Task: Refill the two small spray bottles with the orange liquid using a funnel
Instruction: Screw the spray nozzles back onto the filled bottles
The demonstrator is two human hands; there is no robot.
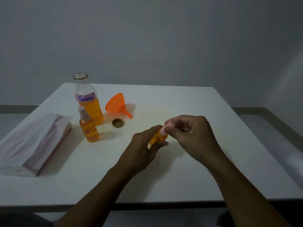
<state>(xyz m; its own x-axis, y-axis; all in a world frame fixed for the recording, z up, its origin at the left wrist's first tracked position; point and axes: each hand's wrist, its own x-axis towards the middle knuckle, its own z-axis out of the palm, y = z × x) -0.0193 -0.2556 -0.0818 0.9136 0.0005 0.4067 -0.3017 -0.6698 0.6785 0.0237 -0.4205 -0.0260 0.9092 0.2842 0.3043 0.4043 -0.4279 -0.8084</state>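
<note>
Near the middle of the table, the left hand wraps closed around a small spray bottle to steady it, while the right hand pinches its pink cap, probably screwing it.

Most of the small spray bottle is hidden by the left hand; its pink cap is partly covered by the right hand. The tissue pack at the counter's left edge is blurred.

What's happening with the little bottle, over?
Left hand grips small spray bottle, tilted above table. Right hand pinches its pink cap. Funnel lies aside. Nothing in the way.
</note>
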